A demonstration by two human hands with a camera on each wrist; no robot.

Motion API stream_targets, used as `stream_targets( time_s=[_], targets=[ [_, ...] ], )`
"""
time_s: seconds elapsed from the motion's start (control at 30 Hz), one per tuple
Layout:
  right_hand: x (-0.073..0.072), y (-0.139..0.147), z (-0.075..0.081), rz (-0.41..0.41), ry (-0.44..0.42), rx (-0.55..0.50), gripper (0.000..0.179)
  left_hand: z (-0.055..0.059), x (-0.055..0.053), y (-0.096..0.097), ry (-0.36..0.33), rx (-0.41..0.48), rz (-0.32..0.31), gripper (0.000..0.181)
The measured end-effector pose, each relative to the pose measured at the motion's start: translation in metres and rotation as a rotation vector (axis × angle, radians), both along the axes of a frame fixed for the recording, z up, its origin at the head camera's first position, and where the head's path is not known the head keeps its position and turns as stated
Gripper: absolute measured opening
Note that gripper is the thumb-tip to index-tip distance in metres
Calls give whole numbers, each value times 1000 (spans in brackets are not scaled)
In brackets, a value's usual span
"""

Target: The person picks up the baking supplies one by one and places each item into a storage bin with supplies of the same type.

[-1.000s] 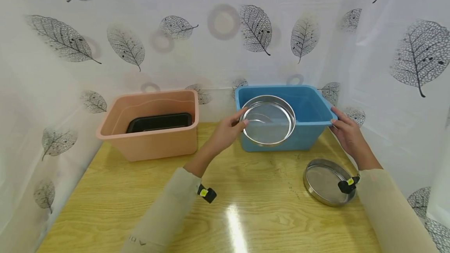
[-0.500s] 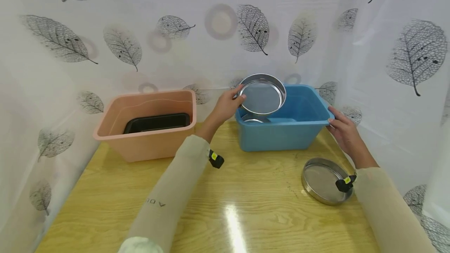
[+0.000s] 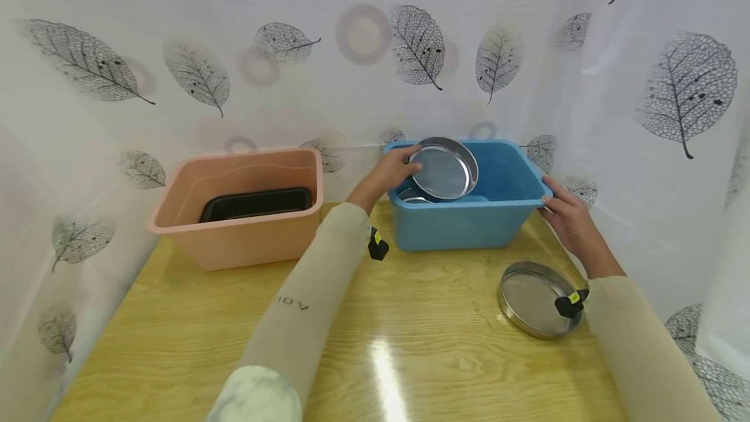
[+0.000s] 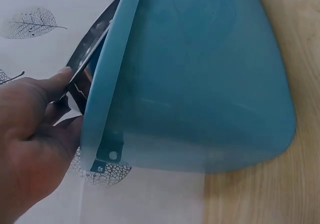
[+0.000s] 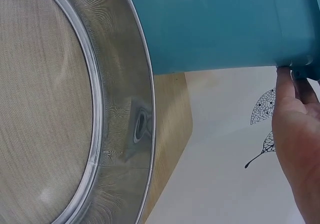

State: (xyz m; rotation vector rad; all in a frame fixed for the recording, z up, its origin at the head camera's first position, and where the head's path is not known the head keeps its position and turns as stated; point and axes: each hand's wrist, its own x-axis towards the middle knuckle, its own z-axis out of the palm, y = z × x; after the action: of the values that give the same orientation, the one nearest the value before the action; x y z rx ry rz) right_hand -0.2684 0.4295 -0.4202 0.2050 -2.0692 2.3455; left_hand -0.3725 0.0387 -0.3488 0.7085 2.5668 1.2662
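The left hand [image 3: 395,171] pinches the edge of a shiny round sieve [image 3: 443,173], with the thumb on the near side. The right hand [image 3: 571,220] grips the rim of a blue tub [image 3: 463,226] at its right end, close to the front corner.

The shiny round sieve is tipped, not flat. It sits at the mouth of the blue tub, over on the left side, and its low part dips behind the front rim. The pictures do not show if it touches the tub's inside. Just below it, a curved metal piece [image 3: 412,195] peeks out inside the tub, but too little shows to tell its shape.

On the table [image 3: 422,318], near the right wrist, lies another round sieve [image 3: 533,298]. In the right wrist view its fine mesh and tall metal side are easy to see. It is in front of the blue tub and apart from it.

To the left of the blue tub, with a gap between, stands an orange tub [image 3: 258,243]. A black thing [image 3: 258,204] with round corners lies inside it.

Both arms have pale sleeves [image 3: 310,285]. Behind everything hangs a white sheet [image 3: 328,106] with gray leaves on it.
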Motion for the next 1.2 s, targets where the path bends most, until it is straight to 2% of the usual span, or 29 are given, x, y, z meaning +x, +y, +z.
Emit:
stream_targets(
  time_s=[0.17,0.37,0.57,0.87,1.2],
  targets=[
    [0,1,1,-9,-12,33,67,-1,-6,9,7,-54,-48,58],
    [2,2,1,-6,1,7,67,-1,-10,24,24,-162,-87,58],
    [0,2,-1,-16,0,-7,66,-2,-12,31,3,-253,-111,60],
    [-2,2,-2,-22,-3,-24,66,1,-11,31,16,-264,-102,59],
    [-1,2,-2,-32,-15,-4,66,-5,-14,38,39,-369,-69,62]
  ],
)
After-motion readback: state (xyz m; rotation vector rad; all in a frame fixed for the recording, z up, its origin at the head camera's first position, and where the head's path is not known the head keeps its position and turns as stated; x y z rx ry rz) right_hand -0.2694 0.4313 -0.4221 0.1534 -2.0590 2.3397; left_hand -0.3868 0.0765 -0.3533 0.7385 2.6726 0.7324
